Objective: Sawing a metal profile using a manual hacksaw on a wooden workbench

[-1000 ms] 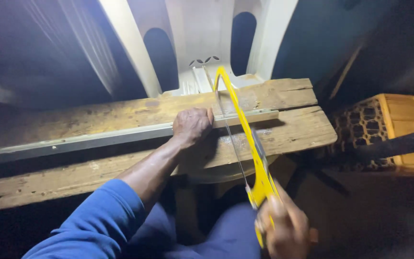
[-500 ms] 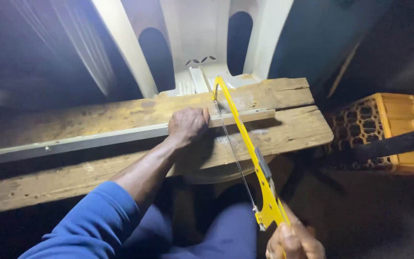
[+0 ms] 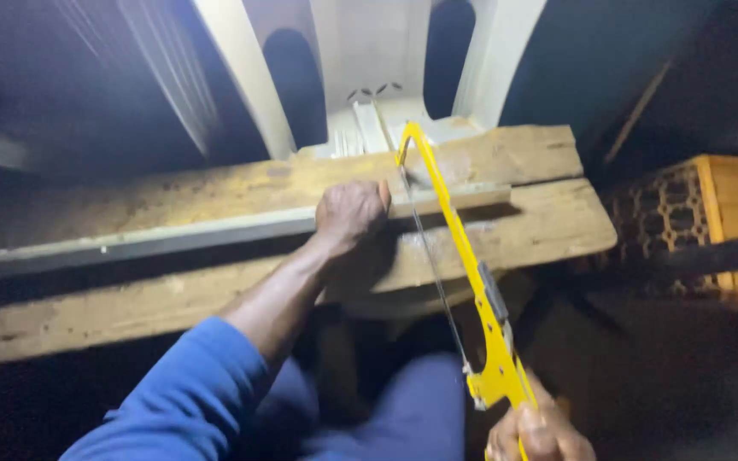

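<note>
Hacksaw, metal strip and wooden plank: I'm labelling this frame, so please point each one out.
hacksaw (image 3: 463,256), head view, on the yellow frame's middle.
metal strip (image 3: 172,242), head view, on its pale top face.
wooden plank (image 3: 540,226), head view, on its bare right end.

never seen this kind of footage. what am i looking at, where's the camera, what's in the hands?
No machine here: a person works with two bare hands, and a camera on the head looks down at them. The left hand presses a long pale metal strip against rough wooden planks. The right hand, at the bottom edge, grips the handle of a yellow hacksaw, whose blade crosses the strip just right of the left hand. A white plastic chair stands behind the planks, and a yellow crate sits at the right. The blue sleeve is the person's own.
</note>
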